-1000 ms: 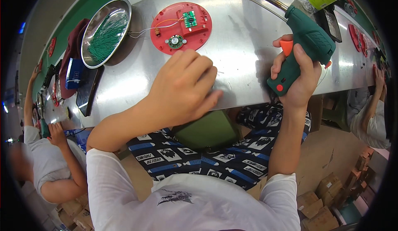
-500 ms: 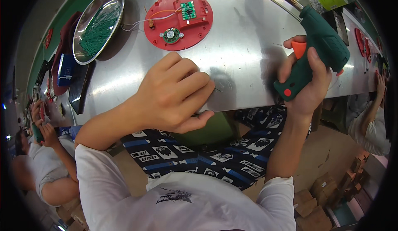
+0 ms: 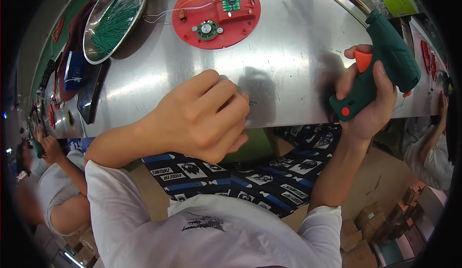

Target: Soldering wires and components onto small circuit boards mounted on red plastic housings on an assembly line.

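My right hand point(image 3: 371, 108) grips a dark green soldering gun point(image 3: 385, 58) by its handle, with fingers around the orange trigger; its metal barrel points up and to the left. Over the bench's near edge, my left hand point(image 3: 204, 111) is closed with curled fingers, and whatever is inside them is hidden. Small dark wire bits point(image 3: 253, 103) lie just by its fingertips. Farther away, a round red plastic cover point(image 3: 202, 6) carries a green circuit board point(image 3: 230, 0) and a small round speaker point(image 3: 207, 30). Orange and white wires run across it.
At the left a steel bowl point(image 3: 136, 29) holds many green wires point(image 3: 115, 27). Beside it are a blue box point(image 3: 74, 70) and a dark flat object point(image 3: 90, 97). A yellow-green packet point(image 3: 399, 0) lies at the far right of the metal bench point(image 3: 288, 70). Other people sit on both sides.
My left hand has curled tighter, its thumb drawing in beneath the fingers. The view has shifted a little, so the cover and bowl sit higher. My right hand still grips the soldering gun.
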